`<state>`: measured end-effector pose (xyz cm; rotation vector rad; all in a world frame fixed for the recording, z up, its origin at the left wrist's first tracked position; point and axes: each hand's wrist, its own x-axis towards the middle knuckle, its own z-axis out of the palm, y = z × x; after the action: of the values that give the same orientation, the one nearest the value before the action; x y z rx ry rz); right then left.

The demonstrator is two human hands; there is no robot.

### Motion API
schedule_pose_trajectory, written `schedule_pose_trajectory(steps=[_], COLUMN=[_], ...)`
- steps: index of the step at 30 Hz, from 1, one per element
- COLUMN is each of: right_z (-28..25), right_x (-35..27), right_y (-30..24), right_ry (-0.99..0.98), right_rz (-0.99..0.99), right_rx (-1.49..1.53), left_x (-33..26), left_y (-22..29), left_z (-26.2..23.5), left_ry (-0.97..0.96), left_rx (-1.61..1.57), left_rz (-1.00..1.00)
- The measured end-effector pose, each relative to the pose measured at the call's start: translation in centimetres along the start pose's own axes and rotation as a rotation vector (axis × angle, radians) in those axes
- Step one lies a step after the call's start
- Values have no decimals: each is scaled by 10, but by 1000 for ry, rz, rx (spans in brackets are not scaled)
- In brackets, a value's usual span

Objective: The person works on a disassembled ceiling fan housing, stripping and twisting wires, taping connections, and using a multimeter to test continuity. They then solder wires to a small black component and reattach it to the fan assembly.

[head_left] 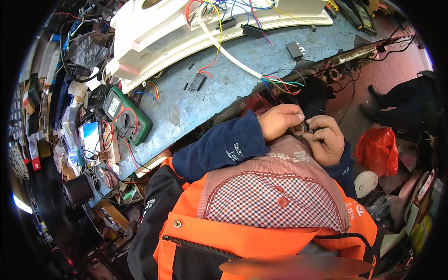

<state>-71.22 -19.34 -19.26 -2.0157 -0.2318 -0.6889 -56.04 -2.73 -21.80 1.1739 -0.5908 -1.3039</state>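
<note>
Gripping a tape roll (297, 129) (dark, small) between both hands.

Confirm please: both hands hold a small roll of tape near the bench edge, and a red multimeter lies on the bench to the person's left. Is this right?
Not quite. The head view shows the multimeter is green, not red; only its leads are red. The rest holds: the left hand and right hand hold the small roll of tape near the bench edge.

Navy sleeves (219, 148) under an orange vest (242, 238) with checked lining (275, 200).
</note>
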Motion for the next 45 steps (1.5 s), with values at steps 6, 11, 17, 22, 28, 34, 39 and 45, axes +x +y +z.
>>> schedule_pose_trajectory(steps=[6,11,17,22,28,34,39,45], right_z=[-1,0,-5,-6,-1,0,3,4], right_x=[-4,-7,-3,6,6,6,7,6], right_y=[0,-4,-6,-29,-31,-30,-26,-19], right_ry=[-44,-41,231,258,230,202,151,198], right_rz=[87,192,267,457,474,536,537,617], right_rx=[9,76,110,-52,-72,-90,-158,-139], left_x=[-4,-5,-24,-26,-22,-23,-24,-21], left_y=[7,11,30,33,33,40,32,31], left_z=[-1,1,7,13,15,21,24,21], left_ry=[-31,-25,35,243,285,265,246,202], left_rx=[53,124,241,418,771,867,817,750], left_rz=[-8,-24,215,275,486,514,461,483])
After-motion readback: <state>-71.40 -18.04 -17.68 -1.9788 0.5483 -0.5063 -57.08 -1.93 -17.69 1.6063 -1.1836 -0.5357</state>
